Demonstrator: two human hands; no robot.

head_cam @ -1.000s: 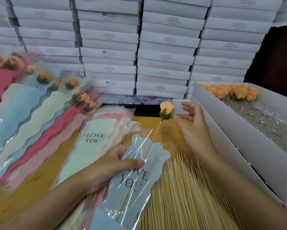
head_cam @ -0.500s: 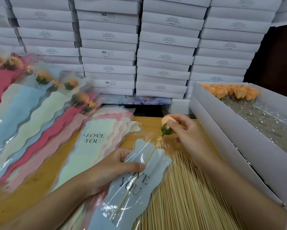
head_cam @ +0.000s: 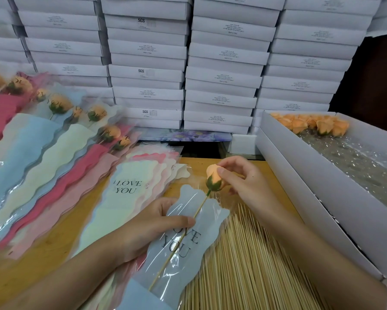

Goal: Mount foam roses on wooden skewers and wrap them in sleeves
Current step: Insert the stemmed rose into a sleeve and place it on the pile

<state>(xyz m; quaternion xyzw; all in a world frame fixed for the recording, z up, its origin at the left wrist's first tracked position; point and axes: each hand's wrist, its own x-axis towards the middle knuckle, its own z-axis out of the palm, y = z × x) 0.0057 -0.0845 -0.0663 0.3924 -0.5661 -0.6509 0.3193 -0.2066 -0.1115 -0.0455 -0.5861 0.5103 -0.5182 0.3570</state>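
An orange foam rose (head_cam: 213, 178) with a green base sits on a thin wooden skewer (head_cam: 179, 240). The skewer runs down inside a pale blue "LOVE YOU" sleeve (head_cam: 188, 249), and the rose head is just above the sleeve's top edge. My right hand (head_cam: 246, 182) pinches the rose head with its fingertips. My left hand (head_cam: 152, 222) grips the sleeve at its upper left, thumb pressed on the skewer through the film. The sleeve lies partly over a heap of bare skewers (head_cam: 248, 265).
A stack of empty pastel sleeves (head_cam: 130, 193) lies on the wooden table (head_cam: 42, 253). Several wrapped roses (head_cam: 60, 104) fan out at the left. An open white box (head_cam: 300, 180) at the right holds loose orange roses (head_cam: 311, 124). White boxes (head_cam: 221, 63) are stacked behind.
My right hand has taken hold of the rose head and pushed it down, so the skewer has slid deeper into the sleeve. My left hand has kept its hold on the sleeve.
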